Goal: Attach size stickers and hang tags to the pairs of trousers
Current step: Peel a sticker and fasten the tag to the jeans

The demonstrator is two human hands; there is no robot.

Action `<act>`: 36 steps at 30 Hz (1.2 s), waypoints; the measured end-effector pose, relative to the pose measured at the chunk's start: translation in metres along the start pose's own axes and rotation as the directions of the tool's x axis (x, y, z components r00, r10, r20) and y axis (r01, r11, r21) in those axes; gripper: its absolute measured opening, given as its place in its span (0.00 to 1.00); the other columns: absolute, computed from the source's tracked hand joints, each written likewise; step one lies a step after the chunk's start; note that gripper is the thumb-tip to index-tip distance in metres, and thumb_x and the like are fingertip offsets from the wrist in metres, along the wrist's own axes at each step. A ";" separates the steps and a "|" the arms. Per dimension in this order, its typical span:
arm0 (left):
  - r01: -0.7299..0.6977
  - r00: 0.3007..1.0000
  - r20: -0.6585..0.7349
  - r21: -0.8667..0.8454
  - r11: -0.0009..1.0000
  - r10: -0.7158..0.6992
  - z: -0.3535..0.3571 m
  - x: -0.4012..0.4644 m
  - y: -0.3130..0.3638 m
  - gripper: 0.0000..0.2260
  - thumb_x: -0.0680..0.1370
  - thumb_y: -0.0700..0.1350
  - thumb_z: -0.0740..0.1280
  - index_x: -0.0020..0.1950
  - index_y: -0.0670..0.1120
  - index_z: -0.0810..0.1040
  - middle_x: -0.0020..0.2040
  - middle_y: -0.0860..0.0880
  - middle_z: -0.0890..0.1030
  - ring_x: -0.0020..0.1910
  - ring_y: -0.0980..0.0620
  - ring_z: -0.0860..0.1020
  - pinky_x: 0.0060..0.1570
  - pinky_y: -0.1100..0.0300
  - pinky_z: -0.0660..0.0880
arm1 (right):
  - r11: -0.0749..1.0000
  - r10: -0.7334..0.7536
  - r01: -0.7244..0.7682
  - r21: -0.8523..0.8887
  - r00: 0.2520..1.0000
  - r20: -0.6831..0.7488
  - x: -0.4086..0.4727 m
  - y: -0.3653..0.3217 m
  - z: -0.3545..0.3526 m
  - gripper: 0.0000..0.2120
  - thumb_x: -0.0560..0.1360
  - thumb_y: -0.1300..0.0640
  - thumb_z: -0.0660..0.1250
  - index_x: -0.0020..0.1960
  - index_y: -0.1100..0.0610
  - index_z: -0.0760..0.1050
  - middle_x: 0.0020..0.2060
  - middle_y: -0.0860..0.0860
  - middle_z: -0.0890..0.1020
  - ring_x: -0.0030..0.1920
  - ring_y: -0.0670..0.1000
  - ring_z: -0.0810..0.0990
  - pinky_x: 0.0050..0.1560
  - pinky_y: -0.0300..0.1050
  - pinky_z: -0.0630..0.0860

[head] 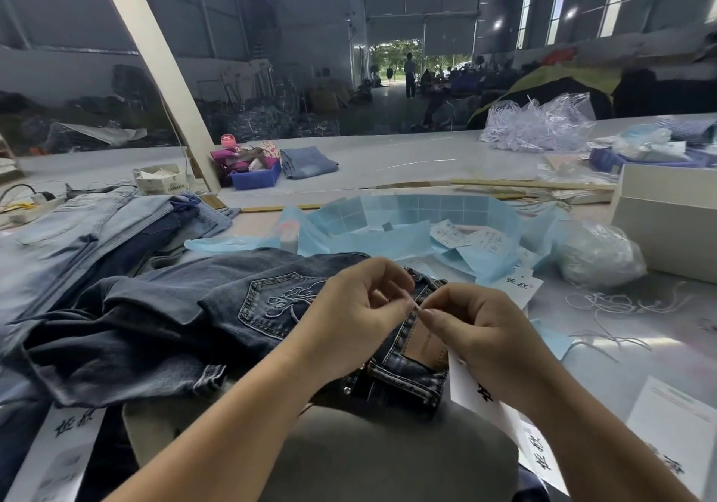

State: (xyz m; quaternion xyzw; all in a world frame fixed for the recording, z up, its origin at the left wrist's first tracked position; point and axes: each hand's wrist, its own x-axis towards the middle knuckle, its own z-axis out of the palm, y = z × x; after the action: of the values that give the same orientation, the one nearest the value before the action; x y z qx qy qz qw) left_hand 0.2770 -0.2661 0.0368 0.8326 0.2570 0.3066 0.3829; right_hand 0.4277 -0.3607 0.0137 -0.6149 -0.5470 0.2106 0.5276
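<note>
Your two hands meet over the waistband of the dark jeans (pixel 217 307), which lie across the near part of the bench (pixel 620 365) with the waistband toward your right and the legs running off to your left. Your left hand (pixel 349 315) and right hand (pixel 477 327) each pinch the thin white string (pixel 416 306) between fingertips, right at the belt loop; both grips are closed on it. A white hang tag (pixel 477 393) hangs under your right hand, printed with black characters too tilted to read. The brown waistband patch (pixel 426 346) carries lettering too small to read.

Open bench surface lies to your right, strewn with loose white strings (pixel 620 307). Beyond the jeans, crumpled blue backing sheets (pixel 407 214) crowd the middle of the bench. A stack of lighter jeans (pixel 97 226) fills the left. A white box (pixel 667 222) stands at the right edge.
</note>
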 end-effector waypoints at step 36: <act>0.491 0.870 0.299 -0.474 0.731 -0.391 -0.014 0.013 0.007 0.13 0.78 0.34 0.64 0.39 0.46 0.84 0.39 0.45 0.82 0.38 0.51 0.80 0.41 0.59 0.78 | 0.715 -0.276 0.040 -0.698 0.933 -0.229 -0.016 -0.011 0.031 0.10 0.68 0.64 0.73 0.37 0.54 0.74 0.24 0.49 0.78 0.23 0.53 0.73 0.24 0.36 0.52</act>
State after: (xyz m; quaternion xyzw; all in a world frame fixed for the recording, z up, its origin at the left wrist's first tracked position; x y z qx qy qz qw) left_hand 0.2778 -0.2546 0.0533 0.6304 0.3163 0.1896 0.6831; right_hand 0.3921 -0.3639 0.0079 -0.7411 -0.5447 -0.1536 0.3613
